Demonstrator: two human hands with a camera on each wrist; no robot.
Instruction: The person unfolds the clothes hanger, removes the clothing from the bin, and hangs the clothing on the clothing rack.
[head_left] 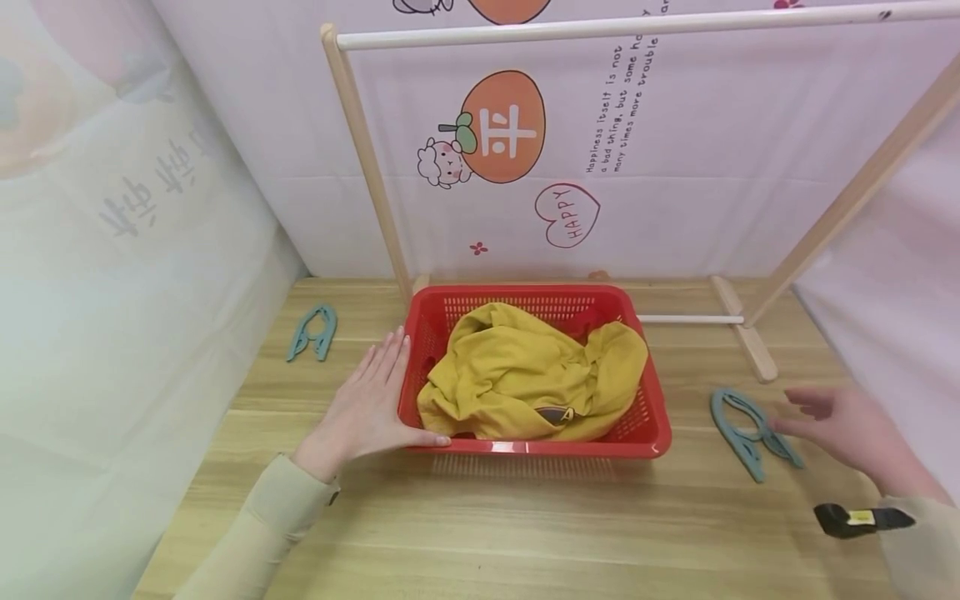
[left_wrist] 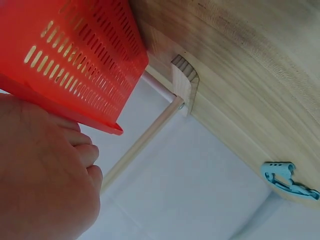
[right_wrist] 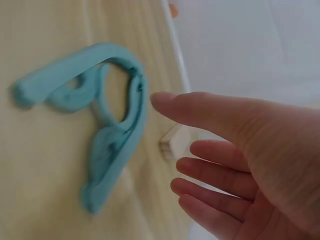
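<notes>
A red plastic basket (head_left: 525,447) sits on the table in the head view, and a crumpled yellow garment (head_left: 517,375) lies inside it. My left hand (head_left: 367,408) rests against the basket's left side, its fingers stretched along that rim and the thumb on the front left corner. To the basket's right lies a teal folding hanger (head_left: 738,433), folded up. Just right of this hanger is my right hand (head_left: 843,429), fingers relaxed and holding nothing. In the right wrist view the thumb is close to the hanger (right_wrist: 135,105); whether they touch I cannot tell.
A second teal folding hanger (head_left: 313,332) lies on the table at the left. Behind the basket stands a wooden rack (head_left: 367,158) with a white top rail (head_left: 562,31) and feet on the table (head_left: 480,533). Printed cloth (head_left: 675,167) hangs behind and at the sides.
</notes>
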